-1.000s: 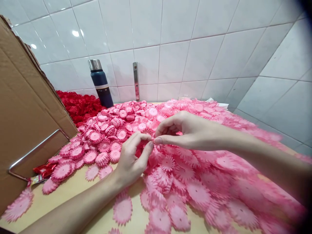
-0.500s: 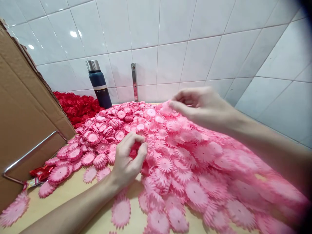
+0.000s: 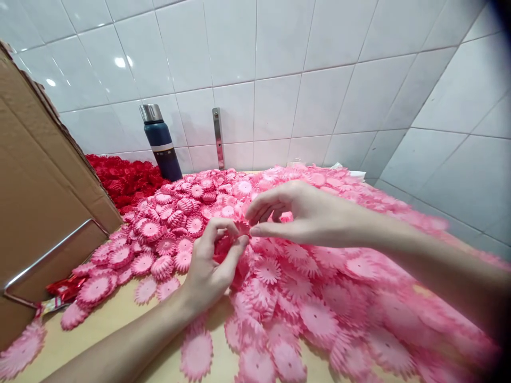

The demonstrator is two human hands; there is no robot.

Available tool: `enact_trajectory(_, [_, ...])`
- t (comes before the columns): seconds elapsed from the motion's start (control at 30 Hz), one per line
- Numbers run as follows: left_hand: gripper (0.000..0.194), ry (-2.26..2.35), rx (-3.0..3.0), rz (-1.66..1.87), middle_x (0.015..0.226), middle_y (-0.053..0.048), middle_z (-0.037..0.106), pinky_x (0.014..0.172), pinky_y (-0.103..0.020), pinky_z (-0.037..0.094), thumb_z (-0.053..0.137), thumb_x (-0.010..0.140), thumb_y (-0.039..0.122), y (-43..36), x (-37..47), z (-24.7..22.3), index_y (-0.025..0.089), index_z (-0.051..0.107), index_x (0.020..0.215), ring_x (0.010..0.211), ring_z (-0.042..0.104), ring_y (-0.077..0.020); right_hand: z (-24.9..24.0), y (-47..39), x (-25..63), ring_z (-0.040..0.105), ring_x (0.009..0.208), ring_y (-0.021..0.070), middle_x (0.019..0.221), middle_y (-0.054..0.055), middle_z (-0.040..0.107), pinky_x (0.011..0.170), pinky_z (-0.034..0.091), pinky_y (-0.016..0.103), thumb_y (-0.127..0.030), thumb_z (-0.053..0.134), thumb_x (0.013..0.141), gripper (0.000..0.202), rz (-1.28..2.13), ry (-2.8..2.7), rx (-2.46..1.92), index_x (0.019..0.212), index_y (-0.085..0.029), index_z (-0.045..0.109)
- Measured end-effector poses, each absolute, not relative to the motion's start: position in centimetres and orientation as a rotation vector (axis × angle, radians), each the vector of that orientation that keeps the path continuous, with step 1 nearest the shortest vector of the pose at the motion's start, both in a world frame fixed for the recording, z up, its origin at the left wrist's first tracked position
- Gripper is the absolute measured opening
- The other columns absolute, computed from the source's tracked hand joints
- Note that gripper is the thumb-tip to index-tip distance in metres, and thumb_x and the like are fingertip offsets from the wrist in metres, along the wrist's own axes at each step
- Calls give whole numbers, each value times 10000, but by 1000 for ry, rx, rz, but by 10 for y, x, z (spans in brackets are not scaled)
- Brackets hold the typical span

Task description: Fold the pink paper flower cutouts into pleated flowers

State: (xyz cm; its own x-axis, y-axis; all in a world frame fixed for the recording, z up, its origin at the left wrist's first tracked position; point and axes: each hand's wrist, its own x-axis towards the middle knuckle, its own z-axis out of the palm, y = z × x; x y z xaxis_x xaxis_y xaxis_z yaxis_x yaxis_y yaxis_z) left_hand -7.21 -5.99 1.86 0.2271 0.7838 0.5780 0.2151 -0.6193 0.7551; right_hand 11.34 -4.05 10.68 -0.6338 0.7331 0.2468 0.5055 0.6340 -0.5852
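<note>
Two bare hands come close together at the middle of the scene, above a broad spread of pink scalloped discs (image 3: 317,316). Our left hand (image 3: 213,266) has its forefinger bent toward the thumb, and a bit of darker pink shows at the tips; we cannot tell whether it is pinched there or lies behind. Our right hand (image 3: 307,215) reaches in from the right, fingers curled and thumb stretched toward the left fingertips; we cannot tell whether it grips anything.

The pink discs run from under our hands to the far side and out to the right, where they blur. Many have a small dark hole at the centre, and several overlap at the near edge. To the left of our hands we see a heap of pink rosettes (image 3: 151,229) with darker edges, and at the far left a heap of red pieces (image 3: 128,178).

Beside the red heap, a dark blue bottle (image 3: 162,143) with a silver cap stands near the tiled wall (image 3: 279,42). Right of it, we see a metal strip (image 3: 217,138) upright against the tiles. On the left rises a cardboard sheet (image 3: 48,175), a bent metal rod (image 3: 51,255) in front of it. A red wrapper (image 3: 66,287) lies near the rod, on the yellowish table (image 3: 107,311).
</note>
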Motion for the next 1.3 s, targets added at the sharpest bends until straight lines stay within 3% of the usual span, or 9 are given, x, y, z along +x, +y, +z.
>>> enact_trajectory(0.07, [193, 898, 1859, 1392, 725, 67, 529, 458, -175, 370, 545, 879, 160, -62, -70, 18, 263, 413, 974, 503, 451, -59, 104, -42, 110, 633, 717, 114, 812, 20, 715, 621, 495, 230, -157, 597, 792, 136, 679, -2383, -952, 879, -150, 701])
enact_trajectory(0.17, [233, 944, 1824, 1376, 774, 31, 582, 489, -188, 409, 575, 869, 210, -63, -69, 20, 254, 447, 1059, 581, 526, -85, 101, -43, 108, 645, 696, 112, 782, 18, 714, 627, 516, 232, -96, 570, 786, 145, 715, -2354, -938, 850, -147, 690])
enact_trajectory(0.27, [69, 1020, 1908, 1403, 794, -12, 624, 590, -233, 465, 568, 874, 257, -61, -72, 23, 199, 574, 910, 674, 578, -121, 101, -42, 108, 667, 740, 133, 813, 36, 716, 675, 545, 256, -119, 579, 793, 120, 785, -2321, -948, 863, -146, 672])
enact_trajectory(0.53, [205, 1144, 1989, 1383, 677, -17, 620, 590, -244, 456, 556, 872, 320, -59, -77, 25, 157, 613, 761, 609, 557, -129, 100, -47, 106, 656, 788, 153, 889, 52, 705, 689, 536, 289, -234, 615, 803, 164, 793, -2365, -900, 939, -155, 662])
enact_trajectory(0.77, [245, 1121, 1955, 1337, 626, 1, 580, 556, -229, 430, 556, 869, 326, -59, -74, 26, 155, 593, 699, 569, 517, -112, 99, -48, 103, 638, 750, 131, 865, 37, 701, 633, 512, 255, -179, 588, 805, 144, 763, -2389, -861, 927, -157, 660])
enact_trajectory(0.9, [243, 1007, 1837, 1345, 657, -6, 588, 564, -228, 436, 564, 869, 368, -59, -77, 22, 157, 618, 761, 596, 529, -116, 99, -46, 104, 659, 786, 143, 883, 44, 707, 678, 535, 270, -139, 564, 809, 171, 852, -2336, -903, 960, -163, 640])
enact_trajectory(1.03, [385, 901, 1681, 1343, 632, -20, 582, 516, -249, 437, 413, 926, 458, -59, -78, 20, 166, 661, 879, 546, 513, -123, 100, -40, 109, 669, 813, 156, 868, 47, 699, 722, 544, 289, -129, 576, 790, 129, 897, -2221, -950, 910, -157, 614])
enact_trajectory(1.2, [178, 954, 1730, 1339, 758, -31, 670, 543, -244, 483, 624, 827, 355, -60, -73, 21, 187, 673, 861, 617, 586, -134, 99, -37, 111, 653, 778, 145, 820, 34, 680, 708, 529, 281, -98, 571, 764, 93, 925, -2218, -874, 814, -157, 622])
enact_trajectory(1.3, [101, 981, 1727, 1387, 767, -26, 694, 596, -244, 522, 651, 809, 281, -60, -71, 22, 182, 671, 815, 653, 624, -136, 96, -38, 108, 622, 731, 136, 785, 23, 665, 667, 502, 278, -140, 589, 762, 48, 777, -2230, -905, 785, -162, 625])
